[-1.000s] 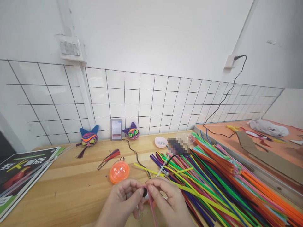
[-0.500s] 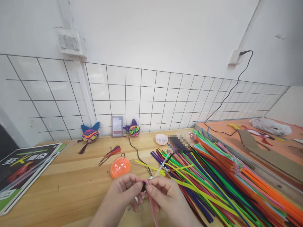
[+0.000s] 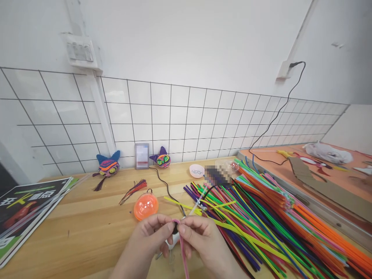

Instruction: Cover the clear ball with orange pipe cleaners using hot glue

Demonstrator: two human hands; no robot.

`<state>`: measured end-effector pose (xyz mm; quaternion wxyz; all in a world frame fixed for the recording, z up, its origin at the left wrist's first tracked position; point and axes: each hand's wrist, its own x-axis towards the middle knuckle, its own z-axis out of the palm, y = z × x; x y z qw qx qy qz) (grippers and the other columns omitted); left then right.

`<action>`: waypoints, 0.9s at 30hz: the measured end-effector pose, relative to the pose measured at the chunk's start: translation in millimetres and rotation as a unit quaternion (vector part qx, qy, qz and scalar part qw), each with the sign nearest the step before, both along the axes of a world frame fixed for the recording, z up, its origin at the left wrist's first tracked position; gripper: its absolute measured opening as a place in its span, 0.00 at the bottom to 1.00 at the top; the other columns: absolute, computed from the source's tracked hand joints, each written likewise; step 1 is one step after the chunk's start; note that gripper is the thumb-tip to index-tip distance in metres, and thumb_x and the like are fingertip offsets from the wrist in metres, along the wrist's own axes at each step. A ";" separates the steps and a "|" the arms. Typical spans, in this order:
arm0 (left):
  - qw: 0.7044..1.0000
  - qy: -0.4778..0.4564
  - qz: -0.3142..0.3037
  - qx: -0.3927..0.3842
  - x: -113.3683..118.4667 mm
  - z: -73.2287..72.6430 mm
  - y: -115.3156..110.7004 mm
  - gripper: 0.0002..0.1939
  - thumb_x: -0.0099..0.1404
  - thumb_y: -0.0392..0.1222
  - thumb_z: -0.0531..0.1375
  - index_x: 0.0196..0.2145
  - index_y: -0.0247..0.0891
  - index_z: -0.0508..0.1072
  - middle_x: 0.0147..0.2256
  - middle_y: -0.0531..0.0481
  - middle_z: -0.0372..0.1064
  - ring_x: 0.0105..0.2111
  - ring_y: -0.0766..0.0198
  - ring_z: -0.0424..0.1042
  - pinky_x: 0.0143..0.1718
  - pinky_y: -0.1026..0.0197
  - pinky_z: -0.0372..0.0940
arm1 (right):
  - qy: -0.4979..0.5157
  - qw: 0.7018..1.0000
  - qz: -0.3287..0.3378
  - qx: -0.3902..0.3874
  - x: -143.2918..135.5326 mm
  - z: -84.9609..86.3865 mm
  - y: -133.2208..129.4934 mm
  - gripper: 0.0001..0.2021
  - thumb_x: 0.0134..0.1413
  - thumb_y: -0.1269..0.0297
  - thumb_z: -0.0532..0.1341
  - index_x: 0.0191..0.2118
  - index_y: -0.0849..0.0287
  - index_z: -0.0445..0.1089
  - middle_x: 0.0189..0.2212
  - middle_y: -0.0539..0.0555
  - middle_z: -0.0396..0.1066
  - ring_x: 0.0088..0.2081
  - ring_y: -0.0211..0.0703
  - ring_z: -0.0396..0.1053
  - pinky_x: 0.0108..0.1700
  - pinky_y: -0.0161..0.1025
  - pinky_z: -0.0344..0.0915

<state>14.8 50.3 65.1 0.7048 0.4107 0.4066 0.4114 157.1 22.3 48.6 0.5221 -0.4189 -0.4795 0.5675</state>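
Observation:
My left hand [image 3: 148, 234] pinches a small round black piece [image 3: 175, 228] between thumb and fingers, at the near edge of the wooden table. A pink pipe cleaner [image 3: 184, 257] bends over the top of that piece, and its long tail hangs down toward me. My right hand [image 3: 200, 234] closes thumb and fingertips on the pipe cleaner, right beside the black piece. Beneath both hands lies a white tool [image 3: 173, 241] with a thin wire stand, mostly hidden. From behind the fingers a translucent stick [image 3: 197, 202] points away from me.
Loose pipe cleaners [image 3: 247, 228] in many colours cover the right side. An orange plastic ball [image 3: 146, 206] sits left of centre. Two yarn-wrapped ornaments [image 3: 108, 164], a small framed panel [image 3: 142, 157] and a bead dish [image 3: 197, 171] stand behind. Magazines [image 3: 31, 209] lie far left.
The view has shifted slightly, so the background sits a little further left. Both hands keep their pinch on the black piece and pink pipe cleaner; more of the white tool shows beneath.

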 end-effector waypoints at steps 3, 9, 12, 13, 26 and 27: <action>1.000 0.008 0.004 0.001 0.5 -3.6 2.7 0.21 0.32 0.55 0.73 0.18 0.34 0.77 0.12 0.56 0.64 0.13 0.73 0.57 0.14 0.69 0.54 | -0.015 1.000 -0.011 -0.004 -0.2 3.4 -0.9 0.21 0.45 0.45 0.64 0.25 0.62 0.71 0.15 0.47 0.65 0.16 0.31 0.57 0.22 0.30 0.54; 0.999 -0.002 -0.026 0.026 -2.8 3.6 -1.0 0.16 0.42 0.50 0.71 0.23 0.34 0.78 0.15 0.54 0.67 0.16 0.73 0.59 0.17 0.70 0.56 | -0.060 0.998 -0.017 0.029 1.8 9.8 -1.9 0.22 0.47 0.44 0.62 0.24 0.63 0.69 0.16 0.47 0.63 0.16 0.30 0.56 0.21 0.30 0.54; 0.999 -0.006 -0.040 0.016 -5.0 9.3 -3.1 0.18 0.41 0.52 0.71 0.21 0.33 0.78 0.16 0.52 0.67 0.17 0.71 0.61 0.17 0.69 0.58 | -0.070 0.997 -0.013 0.033 2.4 11.2 -1.7 0.23 0.47 0.43 0.61 0.24 0.62 0.69 0.17 0.47 0.62 0.16 0.31 0.56 0.21 0.30 0.55; 0.999 -0.009 -0.045 0.015 -5.9 10.7 -3.3 0.18 0.42 0.53 0.70 0.19 0.33 0.77 0.16 0.52 0.67 0.18 0.70 0.62 0.18 0.69 0.59 | -0.073 0.997 -0.011 0.033 2.6 11.6 -1.7 0.23 0.47 0.43 0.61 0.24 0.62 0.69 0.17 0.47 0.62 0.16 0.31 0.56 0.21 0.30 0.55; 0.997 0.036 -0.046 0.055 -7.6 -3.9 3.3 0.16 0.45 0.50 0.70 0.24 0.33 0.79 0.13 0.56 0.65 0.15 0.73 0.58 0.17 0.69 0.56 | -0.080 0.996 -0.009 0.029 0.3 9.8 -1.8 0.23 0.46 0.44 0.63 0.23 0.63 0.69 0.19 0.46 0.60 0.18 0.30 0.57 0.22 0.30 0.57; 0.997 0.035 -0.039 0.052 -7.2 -4.0 3.4 0.15 0.45 0.50 0.70 0.24 0.33 0.80 0.13 0.56 0.65 0.15 0.73 0.59 0.17 0.69 0.56 | -0.070 0.997 -0.005 0.028 0.3 8.6 -1.4 0.22 0.46 0.45 0.63 0.23 0.64 0.69 0.19 0.46 0.61 0.18 0.30 0.57 0.22 0.30 0.57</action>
